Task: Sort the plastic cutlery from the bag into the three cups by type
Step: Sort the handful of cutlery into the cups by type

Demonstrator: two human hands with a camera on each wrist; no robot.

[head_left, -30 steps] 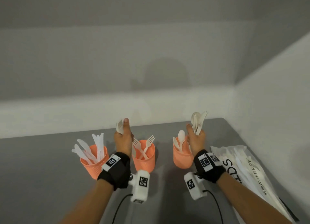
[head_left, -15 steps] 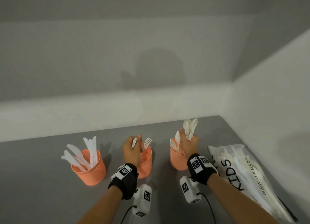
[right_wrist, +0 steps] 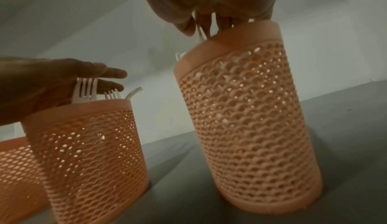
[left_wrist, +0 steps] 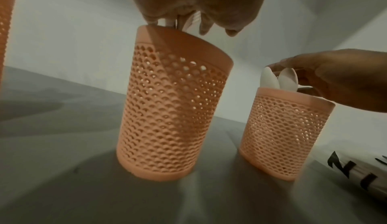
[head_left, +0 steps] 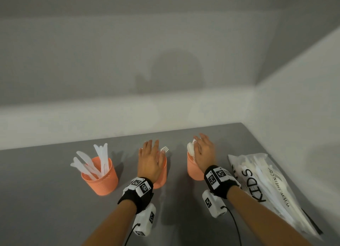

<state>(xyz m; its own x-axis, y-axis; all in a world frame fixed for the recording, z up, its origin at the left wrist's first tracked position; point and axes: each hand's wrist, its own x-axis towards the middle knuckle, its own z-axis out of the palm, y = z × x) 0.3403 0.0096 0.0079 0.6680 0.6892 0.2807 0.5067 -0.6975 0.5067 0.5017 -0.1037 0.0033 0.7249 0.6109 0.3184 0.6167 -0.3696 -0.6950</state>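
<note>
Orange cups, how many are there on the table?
3. The left cup holds knives, the middle cup sits under the left hand, the right cup under the right hand.

Three orange mesh cups stand upright in a row. Knives [head_left: 95, 161] fill the left cup [head_left: 101, 179], forks [right_wrist: 85, 89] the middle [left_wrist: 167, 111], spoons [left_wrist: 278, 78] the right [right_wrist: 247, 128]. The bag [head_left: 272, 188] lies beside them.

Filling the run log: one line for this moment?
left hand open over fork cup | right hand open over spoon cup
</note>
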